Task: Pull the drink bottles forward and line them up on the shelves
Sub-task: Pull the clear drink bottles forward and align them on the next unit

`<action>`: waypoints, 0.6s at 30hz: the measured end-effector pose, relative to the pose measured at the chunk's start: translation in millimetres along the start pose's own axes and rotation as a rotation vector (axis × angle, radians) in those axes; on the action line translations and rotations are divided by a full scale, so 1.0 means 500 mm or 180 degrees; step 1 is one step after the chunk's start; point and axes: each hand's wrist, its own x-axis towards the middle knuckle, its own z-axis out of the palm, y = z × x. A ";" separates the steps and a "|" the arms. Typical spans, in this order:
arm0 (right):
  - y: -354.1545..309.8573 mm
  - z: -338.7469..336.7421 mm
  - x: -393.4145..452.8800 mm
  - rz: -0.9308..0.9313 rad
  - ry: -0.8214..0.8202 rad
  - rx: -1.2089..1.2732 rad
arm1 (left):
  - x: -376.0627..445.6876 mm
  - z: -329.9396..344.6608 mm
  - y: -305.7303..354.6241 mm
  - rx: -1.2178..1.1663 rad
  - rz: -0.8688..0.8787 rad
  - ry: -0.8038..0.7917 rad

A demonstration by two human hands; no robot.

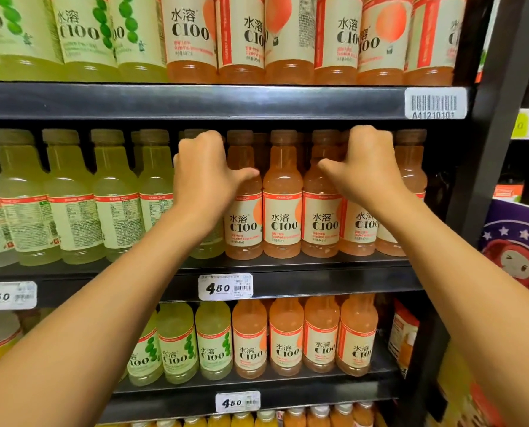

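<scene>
Black metal shelves [288, 101] are filled with drink bottles, green ones to the left and orange ones to the right. On the middle shelf [318, 280], the neck of a green bottle [206, 245] at the colour boundary is gripped by the left hand [203, 177]. An orange bottle [357, 229] near the row's right end is gripped at its neck by the right hand [365, 167]. White price tags [225, 287] are fixed to the shelf edges.

"C100" bottles [283, 211]; "4.50" tag [225, 287]

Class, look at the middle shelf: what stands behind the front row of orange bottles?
Behind the front orange bottles, caps and necks of more orange bottles show in the gaps. Their bodies and the number of rows are hidden.
</scene>
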 end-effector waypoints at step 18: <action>0.081 -0.107 -0.055 -0.0382 0.0675 -0.0024 | -0.044 -0.012 0.050 0.0062 0.0879 0.0344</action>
